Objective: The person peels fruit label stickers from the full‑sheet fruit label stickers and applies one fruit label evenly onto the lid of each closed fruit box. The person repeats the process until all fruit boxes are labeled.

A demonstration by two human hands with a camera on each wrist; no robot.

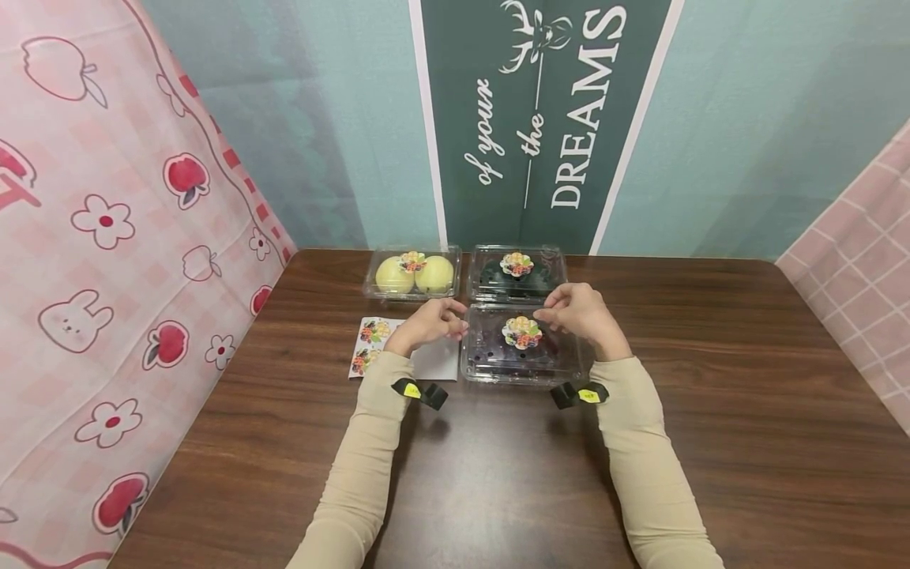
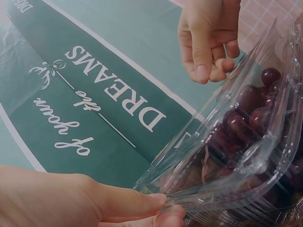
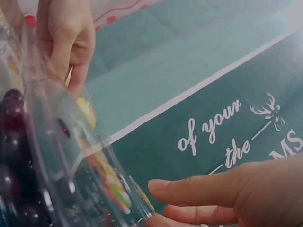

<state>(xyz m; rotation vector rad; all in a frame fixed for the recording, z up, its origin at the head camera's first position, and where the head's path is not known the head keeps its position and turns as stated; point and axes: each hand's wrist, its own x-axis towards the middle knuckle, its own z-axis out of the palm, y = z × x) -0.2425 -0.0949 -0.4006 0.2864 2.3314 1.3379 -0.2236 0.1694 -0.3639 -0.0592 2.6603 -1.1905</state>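
A clear plastic box of dark red grapes (image 2: pixel 239 120) lies in front of me, its lid bearing a flower-shaped fruit sticker (image 1: pixel 522 333). At the box's left edge is my left hand (image 1: pixel 430 322), with thumb and fingertips right at the rim and a gap between them in the head view. My right hand (image 1: pixel 579 314) hovers at the lid's upper right, thumb and forefinger beside the sticker. Seen from the right wrist, its thumb (image 3: pixel 175 190) stands apart from the fingers, and nothing shows between them. A white sheet of fruit stickers (image 1: pixel 435 363) lies partly hidden under my left wrist.
Behind the sheet stands a clear box with two pale yellow-green fruits (image 1: pixel 434 275), stickered on its lid. Another stickered clear box (image 1: pixel 550 276) with dark contents stands behind the grapes. The brown wooden table (image 1: pixel 746 379) meets a green printed curtain (image 1: pixel 341 142) at the back.
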